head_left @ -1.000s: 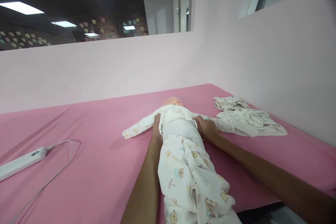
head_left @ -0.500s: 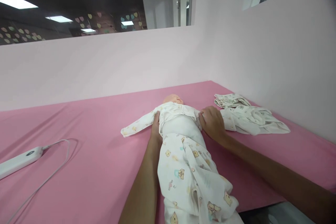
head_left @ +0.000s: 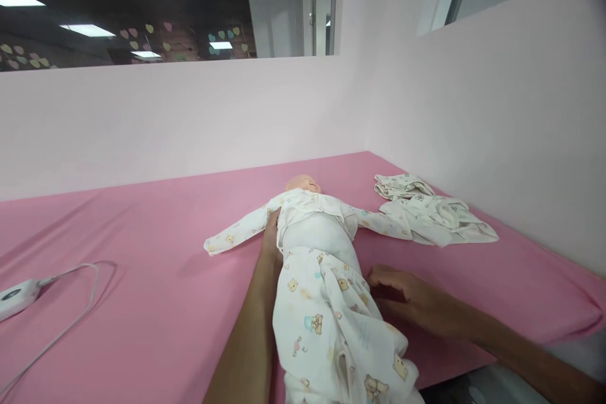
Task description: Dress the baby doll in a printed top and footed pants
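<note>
A baby doll [head_left: 303,183] lies on its back, head at the far end, with its arms out to the sides. It wears a white bear-print shirt [head_left: 312,202], raised above a bare white belly [head_left: 319,233], and matching pants [head_left: 312,303]. My left hand [head_left: 271,237] grips the doll's side below the armpit; its fingers are mostly hidden by the body. My right hand [head_left: 400,297] is beside the pants at hip level, thumb and fingers apart, fingertips by the cloth edge. Whether they touch it is unclear.
Folded printed cloth [head_left: 402,186] and a crumpled white garment [head_left: 445,218] lie to the right by the wall. A white device with a cord [head_left: 19,297] rests at the left on the pink table cover [head_left: 156,265]. Walls stand behind and right.
My right hand has let go of the shirt's right side and moved down beside the pants. The doll's right-side sleeve now shows fully. My left hand stays at the doll's side.
</note>
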Motion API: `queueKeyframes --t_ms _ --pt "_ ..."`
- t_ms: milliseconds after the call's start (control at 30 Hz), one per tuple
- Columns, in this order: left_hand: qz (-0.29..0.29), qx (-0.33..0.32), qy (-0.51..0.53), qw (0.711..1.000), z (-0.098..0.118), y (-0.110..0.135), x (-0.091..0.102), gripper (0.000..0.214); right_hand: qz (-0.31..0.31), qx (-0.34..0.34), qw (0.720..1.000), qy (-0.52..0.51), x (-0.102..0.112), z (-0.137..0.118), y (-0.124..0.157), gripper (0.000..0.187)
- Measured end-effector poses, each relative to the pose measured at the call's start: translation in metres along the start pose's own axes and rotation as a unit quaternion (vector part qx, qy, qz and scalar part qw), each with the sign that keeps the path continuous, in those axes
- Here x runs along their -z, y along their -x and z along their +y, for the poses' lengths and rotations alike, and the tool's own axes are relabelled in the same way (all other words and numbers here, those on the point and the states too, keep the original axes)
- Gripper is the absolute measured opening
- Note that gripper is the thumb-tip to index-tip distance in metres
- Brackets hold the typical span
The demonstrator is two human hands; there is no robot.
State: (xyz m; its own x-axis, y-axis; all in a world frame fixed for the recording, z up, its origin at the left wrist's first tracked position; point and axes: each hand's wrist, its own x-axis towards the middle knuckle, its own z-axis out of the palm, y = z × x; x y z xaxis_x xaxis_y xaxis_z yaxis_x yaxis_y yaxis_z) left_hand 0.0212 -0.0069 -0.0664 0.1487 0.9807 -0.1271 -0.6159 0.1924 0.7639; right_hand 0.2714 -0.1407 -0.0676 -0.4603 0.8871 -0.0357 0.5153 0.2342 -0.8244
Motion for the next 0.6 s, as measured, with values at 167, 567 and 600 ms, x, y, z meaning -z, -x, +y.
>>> queueKeyframes --t_ms 167,567,600 --pt "-0.007 -0.01 0.024 1.0 -0.001 -0.006 0.003 0.024 -0.045 0.052 0.998 0.005 0.007 0.004 -0.009 0.007" --pt "0.006 0.0 0.043 0.999 -0.001 -0.011 0.009 0.036 0.123 0.069 0.973 0.181 0.029 0.008 -0.066 0.016" --pt "0.005 0.002 0.042 0.999 -0.001 -0.01 0.008 0.036 0.125 0.067 0.974 0.175 0.029 0.01 -0.071 0.016"
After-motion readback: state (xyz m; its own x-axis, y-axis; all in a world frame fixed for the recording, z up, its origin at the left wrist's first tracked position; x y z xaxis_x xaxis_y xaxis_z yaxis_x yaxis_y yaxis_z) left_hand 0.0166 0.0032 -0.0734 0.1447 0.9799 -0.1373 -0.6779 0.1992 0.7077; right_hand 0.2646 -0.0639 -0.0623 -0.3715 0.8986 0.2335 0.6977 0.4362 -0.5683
